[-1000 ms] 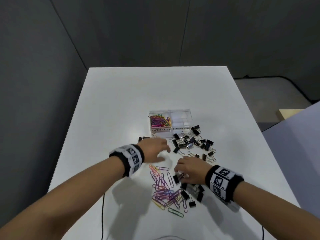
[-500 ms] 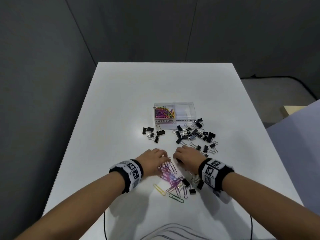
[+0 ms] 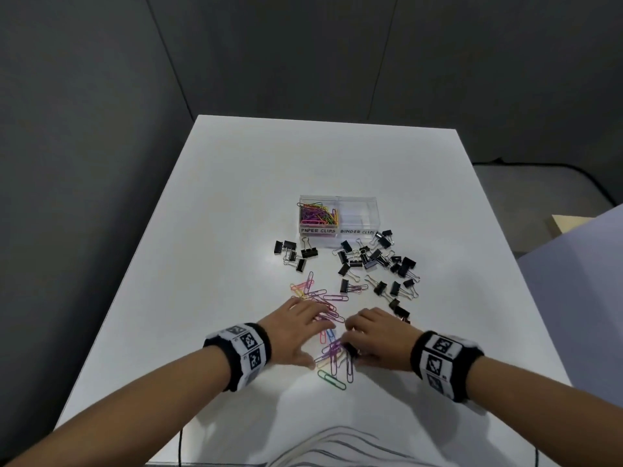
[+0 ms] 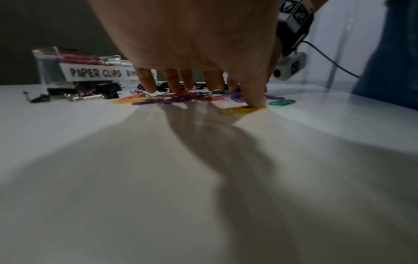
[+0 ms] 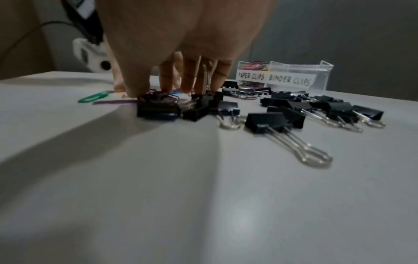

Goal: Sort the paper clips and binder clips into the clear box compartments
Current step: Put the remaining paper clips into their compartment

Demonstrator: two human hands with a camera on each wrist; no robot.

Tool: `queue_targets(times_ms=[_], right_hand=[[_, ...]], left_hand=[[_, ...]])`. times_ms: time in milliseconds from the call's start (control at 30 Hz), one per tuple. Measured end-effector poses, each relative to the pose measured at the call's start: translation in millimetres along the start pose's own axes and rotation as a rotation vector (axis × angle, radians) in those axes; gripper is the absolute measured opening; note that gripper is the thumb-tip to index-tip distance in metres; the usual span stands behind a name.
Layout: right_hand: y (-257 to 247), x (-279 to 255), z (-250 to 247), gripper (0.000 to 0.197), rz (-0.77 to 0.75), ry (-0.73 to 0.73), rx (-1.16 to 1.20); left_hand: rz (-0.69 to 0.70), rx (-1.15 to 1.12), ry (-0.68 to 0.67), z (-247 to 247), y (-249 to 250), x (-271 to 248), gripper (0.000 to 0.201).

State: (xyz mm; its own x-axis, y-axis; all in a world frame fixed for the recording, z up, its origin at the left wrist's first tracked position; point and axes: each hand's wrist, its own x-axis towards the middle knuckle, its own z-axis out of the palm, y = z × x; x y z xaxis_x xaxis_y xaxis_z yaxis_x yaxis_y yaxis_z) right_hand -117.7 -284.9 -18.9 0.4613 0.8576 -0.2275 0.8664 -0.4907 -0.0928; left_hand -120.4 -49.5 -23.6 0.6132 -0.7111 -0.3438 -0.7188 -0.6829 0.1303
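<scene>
My left hand (image 3: pixel 300 326) lies flat, its straight fingers (image 4: pixel 148 84) pressing down on the loose paper clips (image 3: pixel 323 299), thumb on a yellow one (image 4: pixel 239 110). My right hand (image 3: pixel 374 335) is curled, fingertips (image 5: pixel 167 87) down among a few binder clips (image 5: pixel 158 107); I cannot tell whether it actually grips one.

The clear box (image 3: pixel 357 210) sits straight ahead of both hands, beyond the clutter, its long axis running left to right. The "PAPER CLIPS" compartment (image 3: pixel 318 215) is on the left, nearer my left hand, and already holds a coloured tangle. The "BINDER CLIPS" compartment (image 3: pixel 359 215) is on the right, in line with my right hand, and looks empty. So I judge each hand should carry forward on its own side.

The paper clips are thin coated wire loops, flat and likely slippery on the smooth white table (image 3: pixel 236 197). The binder clips (image 3: pixel 377 261) are black folded bodies with shiny wire handles, in 2 scatters before the box.
</scene>
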Motion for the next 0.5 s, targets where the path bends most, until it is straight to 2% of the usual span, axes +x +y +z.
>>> queue_targets(times_ms=[100,167,300,400,500], right_hand=[[11.5,14.3,4.0,0.04,0.076,0.108,0.014],[17.6,22.4,-2.3,0.039,0.137,0.116,0.049],[35.0,30.9,-21.6,0.027,0.408,0.144,0.165],[48.5,33.4,-24.6,0.024,0.554,0.088,0.169],[51.0,38.4,-23.7,0.023,0.585,0.003,0.204]], left_hand=[[-0.103,-0.028,0.062,-6.4,-5.2,9.3,0.066],[-0.204,-0.041,0.054,-13.2,-14.6,14.9,0.065],[-0.364,-0.147,0.061,-22.5,-31.0,17.6,0.072],[-0.383,-0.197,0.026,-20.9,-35.0,18.3,0.081],[-0.367,-0.26,0.049,-19.9,-30.1,26.4,0.067]])
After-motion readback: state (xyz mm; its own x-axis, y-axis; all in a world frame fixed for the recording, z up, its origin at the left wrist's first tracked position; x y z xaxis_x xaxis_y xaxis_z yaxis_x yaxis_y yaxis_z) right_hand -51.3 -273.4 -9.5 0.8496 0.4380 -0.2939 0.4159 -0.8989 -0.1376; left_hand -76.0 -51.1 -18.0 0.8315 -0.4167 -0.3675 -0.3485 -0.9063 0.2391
